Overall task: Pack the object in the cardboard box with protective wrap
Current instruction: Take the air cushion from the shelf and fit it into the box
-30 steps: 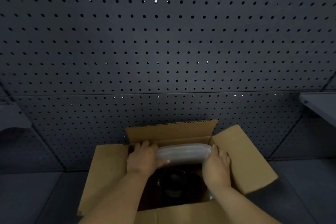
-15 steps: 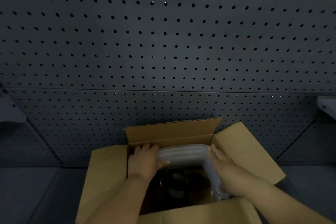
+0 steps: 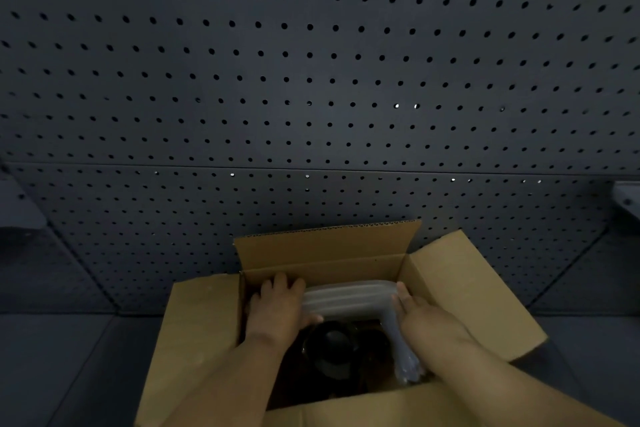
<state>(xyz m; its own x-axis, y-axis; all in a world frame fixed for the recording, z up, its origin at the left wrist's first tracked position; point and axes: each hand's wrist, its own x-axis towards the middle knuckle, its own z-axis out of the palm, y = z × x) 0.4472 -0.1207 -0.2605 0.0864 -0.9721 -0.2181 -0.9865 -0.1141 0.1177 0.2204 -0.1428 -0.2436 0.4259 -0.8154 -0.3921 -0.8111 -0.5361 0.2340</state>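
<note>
Left hand (image 3: 277, 308) grips, right hand (image 3: 420, 314) presses wrap (image 3: 346, 298) inside cardboard box (image 3: 325, 246).

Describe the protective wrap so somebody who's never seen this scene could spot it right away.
Below the dark pegboard wall sits an open cardboard box. Inside it, between the left hand and the right hand, a pale translucent ribbed wrap runs along the far wall and bends down the right side. It is the only whitish thing there; the object beside it is black.

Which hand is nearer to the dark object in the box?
Left. The left hand sits just beside the object; the right hand is beyond the wrap.
</note>
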